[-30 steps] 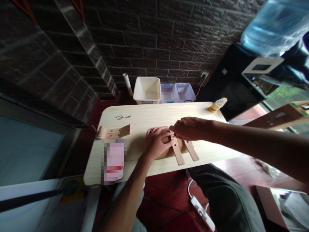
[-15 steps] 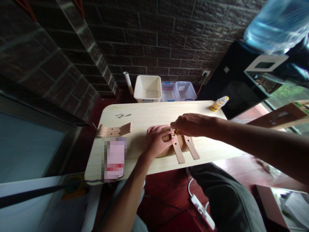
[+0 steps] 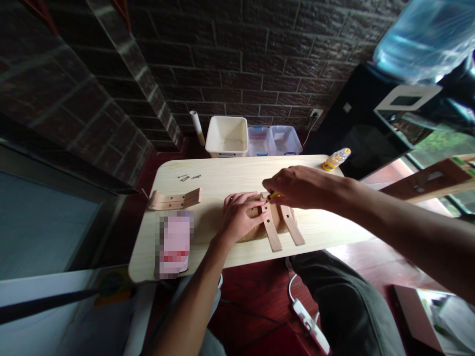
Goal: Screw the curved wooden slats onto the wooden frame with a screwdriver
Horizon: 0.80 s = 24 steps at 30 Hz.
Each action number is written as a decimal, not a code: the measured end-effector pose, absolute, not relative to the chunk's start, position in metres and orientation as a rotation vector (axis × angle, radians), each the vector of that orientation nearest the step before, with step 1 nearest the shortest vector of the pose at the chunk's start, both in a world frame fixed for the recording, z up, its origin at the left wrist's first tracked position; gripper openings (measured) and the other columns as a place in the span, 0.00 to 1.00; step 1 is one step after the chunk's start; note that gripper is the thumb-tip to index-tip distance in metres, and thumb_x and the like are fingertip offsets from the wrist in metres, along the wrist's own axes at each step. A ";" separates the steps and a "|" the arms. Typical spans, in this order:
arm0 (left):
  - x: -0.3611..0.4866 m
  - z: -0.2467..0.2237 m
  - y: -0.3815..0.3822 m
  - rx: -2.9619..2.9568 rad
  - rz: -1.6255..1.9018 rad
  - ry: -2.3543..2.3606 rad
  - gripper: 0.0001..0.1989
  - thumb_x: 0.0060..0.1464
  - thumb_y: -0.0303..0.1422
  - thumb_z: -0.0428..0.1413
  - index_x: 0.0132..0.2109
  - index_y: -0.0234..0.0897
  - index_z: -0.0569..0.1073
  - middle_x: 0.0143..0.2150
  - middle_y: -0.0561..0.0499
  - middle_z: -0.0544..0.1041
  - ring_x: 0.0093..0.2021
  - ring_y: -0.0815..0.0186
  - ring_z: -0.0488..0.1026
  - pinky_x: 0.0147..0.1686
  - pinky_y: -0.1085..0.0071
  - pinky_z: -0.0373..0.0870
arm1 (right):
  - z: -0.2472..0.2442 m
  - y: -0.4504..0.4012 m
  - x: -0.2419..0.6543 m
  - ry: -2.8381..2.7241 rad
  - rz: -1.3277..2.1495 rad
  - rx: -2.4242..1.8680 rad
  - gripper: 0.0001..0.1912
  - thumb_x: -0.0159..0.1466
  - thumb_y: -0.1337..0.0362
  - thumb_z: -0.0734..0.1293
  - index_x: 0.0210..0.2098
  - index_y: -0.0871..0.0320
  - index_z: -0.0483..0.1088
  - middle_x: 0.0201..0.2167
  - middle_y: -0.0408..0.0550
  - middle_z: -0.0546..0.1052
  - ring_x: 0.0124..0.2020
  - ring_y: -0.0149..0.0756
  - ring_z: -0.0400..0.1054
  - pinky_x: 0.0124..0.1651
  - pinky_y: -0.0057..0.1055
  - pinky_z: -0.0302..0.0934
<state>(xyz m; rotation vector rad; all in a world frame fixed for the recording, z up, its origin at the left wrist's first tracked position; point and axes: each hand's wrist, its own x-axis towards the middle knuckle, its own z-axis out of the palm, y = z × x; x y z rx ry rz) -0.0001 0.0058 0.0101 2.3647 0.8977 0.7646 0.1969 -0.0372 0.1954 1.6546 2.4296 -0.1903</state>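
Observation:
A round wooden piece lies on the table, with two pale wooden legs across it: a nearer leg and a farther-right leg. Both legs have dark holes and stick out past the front of the round piece. My left hand is spread over the left part of this work, its thumb and forefinger bracing the left leg. My right hand is wrapped around a yellow-and-black screwdriver. The screwdriver slants down toward the far end of the left leg; its tip is hidden by fingers.
Two more wooden legs lie at the table's left, with several screws behind them. A pink phone-like object, blurred out, is near the left edge. A clear yellow-capped bottle stands at the back right. Bins sit beyond the table.
My right hand has risen slightly and tilted, exposing more of the yellow screwdriver. My left hand stays on the wooden work.

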 end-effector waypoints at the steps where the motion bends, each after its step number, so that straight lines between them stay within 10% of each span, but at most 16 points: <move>1: 0.000 0.011 0.006 2.365 0.759 0.891 0.11 0.60 0.42 0.70 0.50 0.55 0.86 0.63 0.54 0.83 0.64 0.55 0.77 0.70 0.51 0.63 | 0.200 -0.041 0.205 2.470 -0.222 1.754 0.09 0.71 0.58 0.72 0.45 0.57 0.80 0.38 0.52 0.86 0.39 0.41 0.81 0.42 0.32 0.65; 8: -0.002 0.016 0.006 2.349 0.750 0.878 0.09 0.61 0.42 0.70 0.49 0.55 0.87 0.62 0.54 0.84 0.63 0.54 0.78 0.70 0.49 0.64 | 0.154 -0.099 0.266 2.418 -0.446 2.771 0.21 0.75 0.47 0.67 0.43 0.59 0.78 0.38 0.53 0.84 0.38 0.40 0.79 0.41 0.33 0.68; 14: -0.005 0.018 0.005 2.365 0.743 0.865 0.10 0.60 0.40 0.69 0.49 0.51 0.85 0.63 0.52 0.83 0.64 0.55 0.78 0.72 0.49 0.63 | 0.026 -0.120 0.267 1.994 -1.129 3.460 0.22 0.73 0.54 0.71 0.62 0.57 0.72 0.60 0.54 0.78 0.55 0.45 0.78 0.56 0.49 0.77; 24: -0.009 0.019 0.004 2.393 0.746 0.912 0.16 0.66 0.38 0.61 0.58 0.46 0.73 0.60 0.49 0.83 0.62 0.55 0.78 0.73 0.52 0.63 | -0.053 -0.070 0.267 1.547 -2.047 3.635 0.22 0.73 0.54 0.71 0.62 0.57 0.72 0.61 0.54 0.78 0.56 0.46 0.78 0.57 0.49 0.77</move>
